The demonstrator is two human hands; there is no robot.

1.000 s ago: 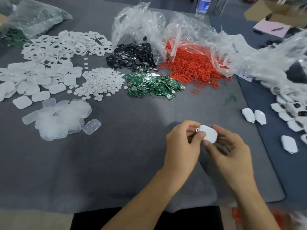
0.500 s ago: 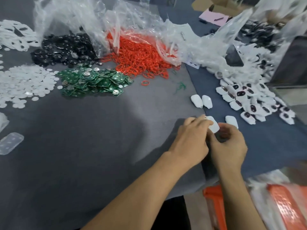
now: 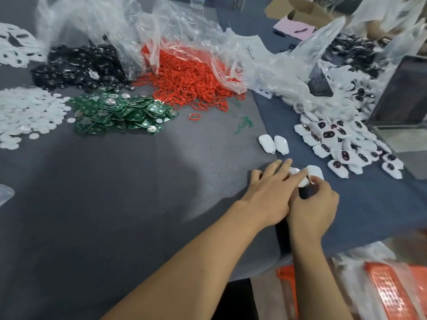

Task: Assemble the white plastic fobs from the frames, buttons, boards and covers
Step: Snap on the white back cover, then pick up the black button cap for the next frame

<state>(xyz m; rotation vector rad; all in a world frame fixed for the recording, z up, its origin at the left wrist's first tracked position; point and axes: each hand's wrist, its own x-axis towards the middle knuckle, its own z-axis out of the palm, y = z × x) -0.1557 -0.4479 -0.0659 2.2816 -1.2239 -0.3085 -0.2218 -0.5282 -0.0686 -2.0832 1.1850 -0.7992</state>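
Observation:
A white fob (image 3: pixel 301 181) is held low over the grey mat's right edge, between both hands. My left hand (image 3: pixel 270 192) covers its near side, one finger and the thumb pinching it while the other fingers spread out straight. My right hand (image 3: pixel 314 204) is curled and pinches the fob's right end. A second white fob (image 3: pixel 316 171) lies just beyond on the blue cloth. Two more closed white fobs (image 3: pixel 273 144) lie side by side farther back. Green boards (image 3: pixel 122 113) are heaped at mid-left.
Red rings (image 3: pixel 191 82) spill from a clear bag, with black buttons (image 3: pixel 80 68) and white discs (image 3: pixel 27 112) to their left. A heap of fobs with dark buttons (image 3: pixel 342 144) lies right, before a dark box (image 3: pixel 402 95). An orange crate (image 3: pixel 388 294) stands below the table edge.
Both hands carried the fob rightward and down toward the mat's right edge, beside the fob lying there. The camera view swung right with them.

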